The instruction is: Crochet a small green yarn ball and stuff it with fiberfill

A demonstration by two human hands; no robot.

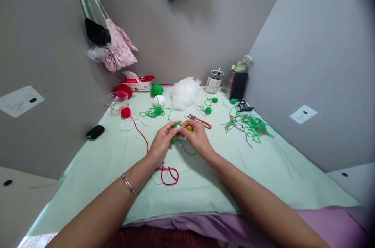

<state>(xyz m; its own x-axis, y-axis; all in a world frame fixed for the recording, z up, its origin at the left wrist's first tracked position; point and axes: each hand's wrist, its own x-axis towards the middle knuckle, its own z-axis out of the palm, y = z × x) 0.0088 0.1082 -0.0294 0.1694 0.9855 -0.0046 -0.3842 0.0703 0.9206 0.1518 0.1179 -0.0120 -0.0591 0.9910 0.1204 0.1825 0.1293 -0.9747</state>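
Note:
A small green crocheted piece (177, 125) is pinched between my two hands at the middle of the table. My left hand (163, 138) has its thumb and fingers closed on the piece's left side. On the other side, my right hand (195, 134) grips a yellow-handled hook (189, 128), its thin metal tip pointing up, with fingertips touching the piece. Green yarn (187, 151) trails below the hands. Red yarn (170, 176) lies looped near my left wrist, with thin white thread around it. Orange-handled snips (203, 122) lie just beyond my right hand.
White stuffing (185, 93) sits at the back centre, beside green (157, 90) and white (159, 101) yarn balls. A clear cup (118, 103) stands back left. Green yarn scraps (253, 125), a pen tin (214, 82) and a phone (238, 86) are at right.

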